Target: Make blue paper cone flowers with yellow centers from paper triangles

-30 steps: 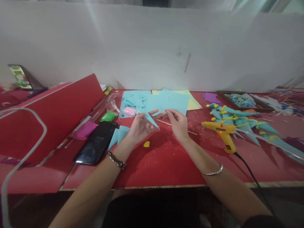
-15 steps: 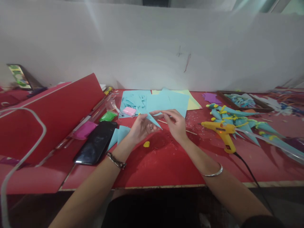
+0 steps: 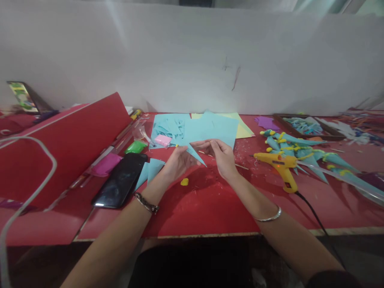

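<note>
Between the thumb and fingers of my left hand [image 3: 177, 163] is a slim light-blue paper cone [image 3: 196, 155], its point slanting down to the right. A tiny yellow bead of clay [image 3: 177, 145] shows at my left thumb tip. My right hand [image 3: 223, 157] is just to the right of the cone, thumb and forefinger pinched together. Whatever that pinch holds is too small to make out. Below the hands, a yellow lump of clay [image 3: 184, 182] lies on the red table [image 3: 204, 212].
Right of my hands rests a yellow glue gun [image 3: 279, 164], beside blue cones trimmed with yellow [image 3: 288, 146]. To the left are a black phone [image 3: 120, 184], blue paper pieces [image 3: 150, 171] and green [image 3: 136, 147] and pink packets [image 3: 107, 164]. Blue sheets [image 3: 213, 128] lie behind.
My right fingertips have drawn slightly away from the cone and turned into a pinch higher up. The cone has shifted very slightly in my left hand.
</note>
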`<state>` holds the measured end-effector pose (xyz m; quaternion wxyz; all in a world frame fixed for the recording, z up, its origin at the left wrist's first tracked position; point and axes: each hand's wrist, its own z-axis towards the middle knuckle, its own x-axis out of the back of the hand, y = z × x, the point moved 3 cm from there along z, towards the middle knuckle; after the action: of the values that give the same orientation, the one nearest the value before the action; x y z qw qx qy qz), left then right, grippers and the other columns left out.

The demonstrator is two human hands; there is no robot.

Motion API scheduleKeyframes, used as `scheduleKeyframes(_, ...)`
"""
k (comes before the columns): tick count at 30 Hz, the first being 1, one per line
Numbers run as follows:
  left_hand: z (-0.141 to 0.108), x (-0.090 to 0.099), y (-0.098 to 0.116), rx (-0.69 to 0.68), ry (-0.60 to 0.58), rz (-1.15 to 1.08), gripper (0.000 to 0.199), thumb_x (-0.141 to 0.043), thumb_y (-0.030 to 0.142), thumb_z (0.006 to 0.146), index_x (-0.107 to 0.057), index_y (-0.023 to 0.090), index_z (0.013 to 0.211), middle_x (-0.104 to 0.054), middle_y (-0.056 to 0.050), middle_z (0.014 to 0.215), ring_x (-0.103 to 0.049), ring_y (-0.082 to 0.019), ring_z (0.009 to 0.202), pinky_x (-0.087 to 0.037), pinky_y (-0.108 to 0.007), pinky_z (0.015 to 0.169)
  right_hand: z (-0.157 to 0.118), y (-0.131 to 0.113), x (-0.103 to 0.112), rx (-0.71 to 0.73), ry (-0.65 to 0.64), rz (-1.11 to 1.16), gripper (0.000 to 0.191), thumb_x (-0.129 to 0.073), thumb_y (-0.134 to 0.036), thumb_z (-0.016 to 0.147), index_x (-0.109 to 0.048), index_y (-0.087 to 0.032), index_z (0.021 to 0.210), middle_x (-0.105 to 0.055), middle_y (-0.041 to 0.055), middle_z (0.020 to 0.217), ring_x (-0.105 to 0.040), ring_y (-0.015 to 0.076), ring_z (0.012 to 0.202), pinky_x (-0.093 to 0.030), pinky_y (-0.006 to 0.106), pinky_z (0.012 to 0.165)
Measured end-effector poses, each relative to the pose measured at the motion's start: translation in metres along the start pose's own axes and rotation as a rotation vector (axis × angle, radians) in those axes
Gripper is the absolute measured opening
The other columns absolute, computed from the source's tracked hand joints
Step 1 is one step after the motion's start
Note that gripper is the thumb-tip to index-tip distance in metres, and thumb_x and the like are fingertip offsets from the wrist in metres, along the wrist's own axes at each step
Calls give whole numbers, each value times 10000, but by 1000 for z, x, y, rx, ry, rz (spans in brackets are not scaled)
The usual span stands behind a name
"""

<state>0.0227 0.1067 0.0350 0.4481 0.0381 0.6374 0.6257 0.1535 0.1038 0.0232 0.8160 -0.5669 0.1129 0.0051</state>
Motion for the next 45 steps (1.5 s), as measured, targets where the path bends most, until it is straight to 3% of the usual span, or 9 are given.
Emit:
scheduleKeyframes(5,0,2,1,-9,-13,2,342,-455,344,733,-646,173,960,-626,-61,1075,-577,-107,620,-452,-255,661,-1,-2,0,-5,-4,-10,239,-494,-382,782,-632,-193,831,-638,1,719,-567,101,615,-496,276,653)
scheduleKeyframes(11,1,3,-1,-4,-13,-18,320,-478,331,717,-657,166,924,-643,-67,1034,-568,-100,610,-447,-226,597,-2,-8,0,40,1,-107,217,-527,-365,758,-636,-183,805,-667,19,771,-593,126,677,-487,298,703)
scheduleKeyframes(19,-1,-1,-1,5,24,14,317,-472,294,711,-658,120,901,-656,-106,980,-564,-118,601,-451,-250,610,3,-4,10,15,169,-152,189,-557,-354,716,-606,-172,722,-572,-29,580,-528,98,554,-452,245,584)
scheduleKeyframes(25,0,2,-3,6,50,8,299,-446,282,729,-661,126,866,-666,-97,952,-569,-127,636,-444,-240,599,3,-4,8,-15,159,-123,163,-607,-324,680,-620,-170,733,-602,-18,625,-535,99,572,-457,247,589)
scheduleKeyframes(33,-3,0,3,77,109,-184,303,-432,295,717,-665,143,835,-664,-78,924,-515,-56,493,-446,-222,613,-3,-21,0,322,-38,-318,151,-536,-301,771,-665,-233,809,-634,26,887,-575,151,879,-466,299,771)
scheduleKeyframes(38,-6,-4,5,116,84,-271,302,-441,307,702,-669,142,811,-656,-91,940,-471,-36,456,-431,-206,586,-4,-18,0,234,-33,-322,203,-501,-328,792,-655,-219,867,-675,24,825,-607,159,824,-464,319,791)
scheduleKeyframes(45,-6,-3,7,98,90,-232,293,-428,292,716,-661,149,821,-626,-92,1045,-462,-31,453,-418,-216,584,1,-14,7,170,95,-283,204,-489,-354,789,-615,-195,799,-641,1,662,-590,123,612,-488,273,651)
